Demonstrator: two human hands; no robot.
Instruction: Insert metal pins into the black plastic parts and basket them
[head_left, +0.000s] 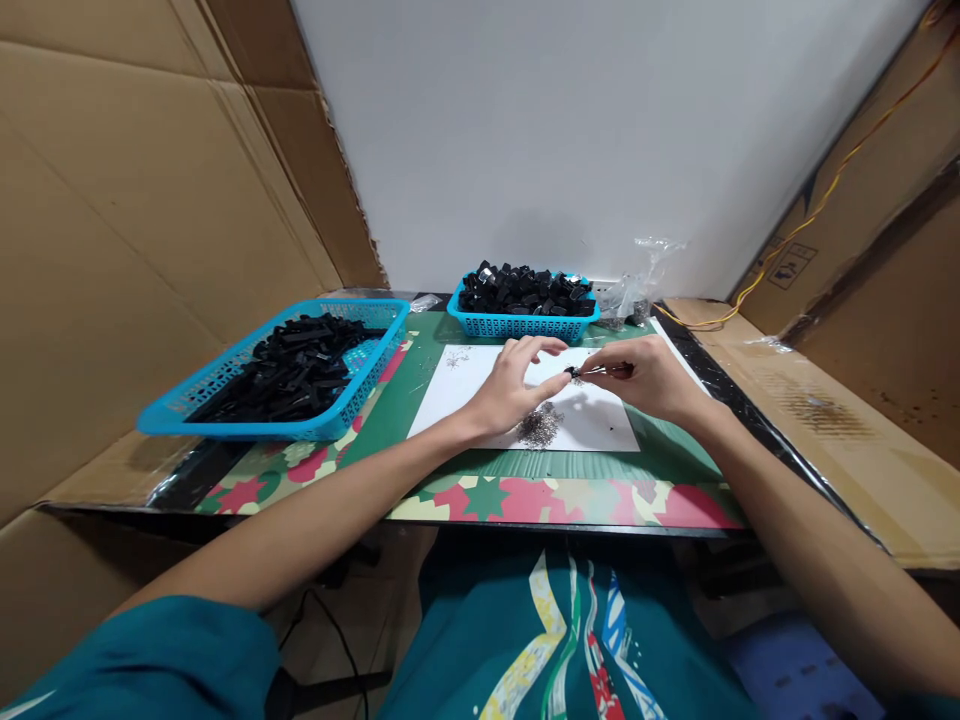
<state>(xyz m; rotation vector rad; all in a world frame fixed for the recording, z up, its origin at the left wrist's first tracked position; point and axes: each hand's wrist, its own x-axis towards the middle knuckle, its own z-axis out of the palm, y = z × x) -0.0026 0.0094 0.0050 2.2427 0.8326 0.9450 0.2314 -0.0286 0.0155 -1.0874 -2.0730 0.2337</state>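
The left hand [512, 388] reaches over the white paper [442, 400], fingers spread, thumb at a tiny black bit [573, 373] (shiny, too small to tell its shape). The right hand [651, 376] bends in, fingertips pinching thin metal tweezers [611, 370] at the bit, above the paper.

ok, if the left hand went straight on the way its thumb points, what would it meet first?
The small black piece right at the left hand's thumb tip, then probably the right hand's fingertips just beyond. Depth is hard to judge from this one view.
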